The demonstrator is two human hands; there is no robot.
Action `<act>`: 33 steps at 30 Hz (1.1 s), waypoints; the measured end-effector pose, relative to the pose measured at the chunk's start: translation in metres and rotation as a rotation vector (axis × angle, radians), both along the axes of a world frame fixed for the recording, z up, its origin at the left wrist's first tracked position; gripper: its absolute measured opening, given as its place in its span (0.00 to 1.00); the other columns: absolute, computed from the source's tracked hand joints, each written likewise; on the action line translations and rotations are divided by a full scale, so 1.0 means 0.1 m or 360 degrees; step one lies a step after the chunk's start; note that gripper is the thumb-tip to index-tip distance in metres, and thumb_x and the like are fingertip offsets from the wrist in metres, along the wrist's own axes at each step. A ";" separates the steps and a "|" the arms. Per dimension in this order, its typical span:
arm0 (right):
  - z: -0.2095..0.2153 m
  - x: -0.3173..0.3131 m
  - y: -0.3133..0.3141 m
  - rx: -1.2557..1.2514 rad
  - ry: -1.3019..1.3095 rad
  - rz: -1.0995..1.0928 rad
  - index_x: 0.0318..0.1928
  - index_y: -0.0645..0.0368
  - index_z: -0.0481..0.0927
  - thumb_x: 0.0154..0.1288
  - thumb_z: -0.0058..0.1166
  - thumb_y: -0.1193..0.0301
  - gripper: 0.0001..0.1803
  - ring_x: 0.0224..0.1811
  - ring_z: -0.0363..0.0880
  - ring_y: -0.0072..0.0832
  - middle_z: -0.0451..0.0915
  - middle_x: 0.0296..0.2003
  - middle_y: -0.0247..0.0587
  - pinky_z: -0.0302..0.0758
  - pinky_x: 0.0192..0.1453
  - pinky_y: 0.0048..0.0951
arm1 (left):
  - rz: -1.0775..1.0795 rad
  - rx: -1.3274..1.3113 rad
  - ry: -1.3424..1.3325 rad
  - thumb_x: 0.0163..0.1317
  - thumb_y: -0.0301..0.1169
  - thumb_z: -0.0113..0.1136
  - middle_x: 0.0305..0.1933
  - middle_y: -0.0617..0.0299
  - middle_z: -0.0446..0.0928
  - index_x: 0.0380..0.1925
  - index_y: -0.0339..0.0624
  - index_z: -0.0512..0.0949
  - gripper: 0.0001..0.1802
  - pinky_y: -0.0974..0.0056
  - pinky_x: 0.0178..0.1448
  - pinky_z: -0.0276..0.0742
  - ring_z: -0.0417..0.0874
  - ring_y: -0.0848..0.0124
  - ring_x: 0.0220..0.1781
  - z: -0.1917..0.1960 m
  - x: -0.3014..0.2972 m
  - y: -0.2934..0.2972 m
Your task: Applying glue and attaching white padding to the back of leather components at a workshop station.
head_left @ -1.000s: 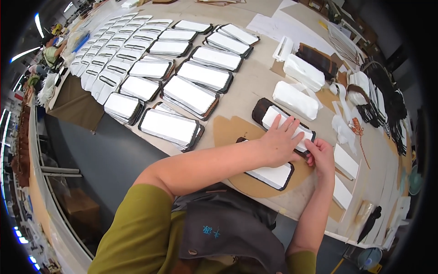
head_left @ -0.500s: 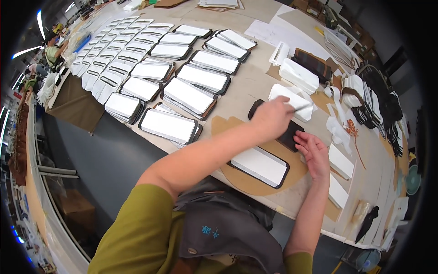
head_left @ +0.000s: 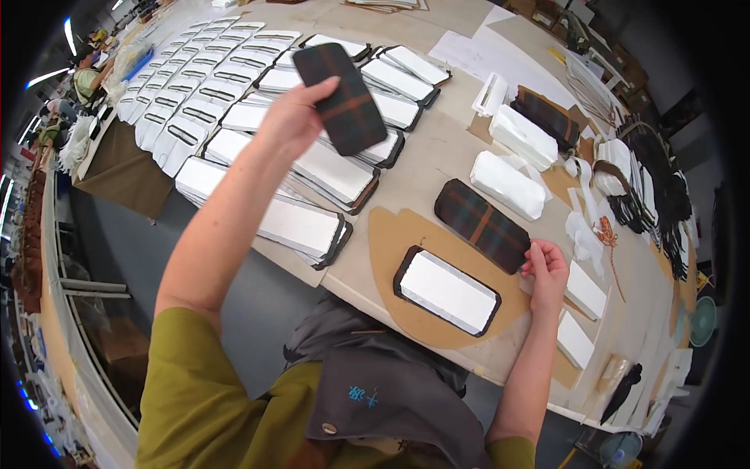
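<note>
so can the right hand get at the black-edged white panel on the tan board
Probably yes: the right hand is close, nothing covers the white panel, and nothing seems to stand between. It is touching the end of a plaid panel, which it may have to leave first.

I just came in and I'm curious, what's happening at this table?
Someone's left hand holds a dark plaid piece up over rows of white-topped pieces. The right hand touches one end of a second plaid piece. Beside that, a dark-edged white panel lies on a tan board.
</note>
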State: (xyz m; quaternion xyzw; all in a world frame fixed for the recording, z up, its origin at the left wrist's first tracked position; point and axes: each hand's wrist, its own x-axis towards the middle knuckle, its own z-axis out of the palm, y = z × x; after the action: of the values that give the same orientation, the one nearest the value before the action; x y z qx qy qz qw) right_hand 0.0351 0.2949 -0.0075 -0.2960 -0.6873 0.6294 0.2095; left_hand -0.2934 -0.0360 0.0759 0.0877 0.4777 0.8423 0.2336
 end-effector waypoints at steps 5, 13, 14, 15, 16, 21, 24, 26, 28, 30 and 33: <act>-0.07 -0.03 -0.01 0.0078 0.0095 -0.0153 0.44 0.59 0.81 0.71 0.60 0.67 0.09 0.22 0.72 0.13 0.79 0.29 0.30 0.68 0.25 0.16 | 0.0277 0.0004 0.0124 0.68 0.27 0.62 0.54 0.52 0.82 0.53 0.32 0.76 0.16 0.58 0.71 0.73 0.82 0.62 0.58 0.14 -0.56 -0.51; -0.05 -0.06 -0.07 0.0168 -0.0005 -0.0236 0.42 0.59 0.81 0.71 0.60 0.69 0.07 0.22 0.70 0.12 0.79 0.28 0.29 0.66 0.25 0.14 | 0.0252 0.0039 -0.0011 0.73 0.32 0.58 0.58 0.54 0.79 0.57 0.33 0.74 0.18 0.58 0.71 0.72 0.80 0.63 0.61 0.07 -0.55 -0.43; -0.03 -0.06 -0.08 0.0165 -0.0013 -0.0243 0.42 0.59 0.81 0.71 0.60 0.69 0.07 0.22 0.70 0.11 0.79 0.28 0.29 0.66 0.25 0.14 | 0.0238 0.0041 -0.0036 0.74 0.33 0.57 0.58 0.54 0.79 0.58 0.33 0.74 0.18 0.58 0.71 0.72 0.80 0.63 0.61 0.06 -0.55 -0.41; -0.04 -0.07 -0.07 0.0168 -0.0013 -0.0247 0.42 0.59 0.81 0.71 0.60 0.69 0.07 0.22 0.70 0.11 0.79 0.28 0.29 0.66 0.25 0.14 | 0.0233 0.0044 -0.0037 0.74 0.33 0.57 0.58 0.54 0.79 0.58 0.33 0.74 0.18 0.58 0.71 0.72 0.80 0.63 0.61 0.05 -0.56 -0.38; -0.05 -0.06 -0.07 0.0176 -0.0004 -0.0239 0.42 0.59 0.81 0.71 0.60 0.69 0.07 0.22 0.70 0.11 0.79 0.28 0.29 0.66 0.25 0.14 | 0.0223 0.0041 -0.0051 0.74 0.34 0.57 0.58 0.54 0.79 0.58 0.33 0.73 0.19 0.59 0.70 0.72 0.80 0.63 0.61 0.04 -0.58 -0.36; -0.06 -0.03 -0.04 0.0151 0.0032 -0.0268 0.42 0.59 0.80 0.71 0.60 0.69 0.07 0.22 0.70 0.11 0.79 0.28 0.29 0.66 0.25 0.14 | 0.0190 -0.0115 0.0043 0.75 0.35 0.55 0.55 0.55 0.80 0.56 0.32 0.75 0.18 0.60 0.65 0.75 0.81 0.66 0.56 0.13 -0.75 -0.20; -0.08 -0.02 -0.04 0.0159 0.0040 -0.0255 0.43 0.59 0.80 0.71 0.61 0.69 0.07 0.21 0.70 0.12 0.78 0.27 0.29 0.66 0.24 0.15 | 0.0188 -0.0677 0.0631 0.72 0.38 0.59 0.44 0.59 0.85 0.51 0.35 0.80 0.17 0.64 0.53 0.79 0.84 0.71 0.45 0.20 -0.86 0.05; -0.05 -0.04 -0.06 0.0157 -0.0001 -0.0217 0.43 0.59 0.80 0.70 0.61 0.70 0.07 0.21 0.70 0.12 0.78 0.27 0.29 0.66 0.25 0.15 | 0.0139 -0.1169 0.0996 0.70 0.36 0.61 0.42 0.57 0.85 0.48 0.35 0.82 0.16 0.64 0.49 0.79 0.84 0.73 0.43 0.17 -0.94 0.33; 0.00 -0.04 -0.07 0.0172 -0.0020 -0.0226 0.43 0.59 0.81 0.70 0.61 0.70 0.07 0.21 0.70 0.12 0.78 0.27 0.29 0.66 0.25 0.15 | 0.0236 -0.1447 0.1775 0.67 0.34 0.62 0.45 0.54 0.83 0.45 0.38 0.84 0.13 0.61 0.48 0.78 0.85 0.64 0.44 0.08 -1.11 0.68; 0.02 -0.06 -0.07 0.0181 -0.0042 -0.0235 0.43 0.59 0.81 0.70 0.61 0.70 0.07 0.21 0.70 0.12 0.78 0.27 0.29 0.66 0.25 0.15 | 0.0295 -0.1565 0.2250 0.68 0.29 0.57 0.52 0.58 0.81 0.48 0.44 0.84 0.12 0.57 0.52 0.79 0.83 0.54 0.49 -0.02 -1.29 1.03; 0.05 -0.06 -0.04 0.0115 -0.0056 -0.0226 0.43 0.59 0.81 0.70 0.61 0.71 0.06 0.23 0.72 0.11 0.80 0.28 0.29 0.69 0.27 0.14 | 0.0205 -0.1765 0.2518 0.67 0.24 0.54 0.57 0.61 0.79 0.53 0.49 0.83 0.17 0.56 0.55 0.79 0.82 0.54 0.51 -0.09 -1.43 1.53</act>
State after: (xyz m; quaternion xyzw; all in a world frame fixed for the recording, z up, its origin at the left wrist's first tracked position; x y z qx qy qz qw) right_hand 0.0291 0.2906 -0.0026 -0.3474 -0.6904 0.5823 0.2521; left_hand -0.4363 0.1174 0.0670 0.4803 0.8303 0.2056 -0.1939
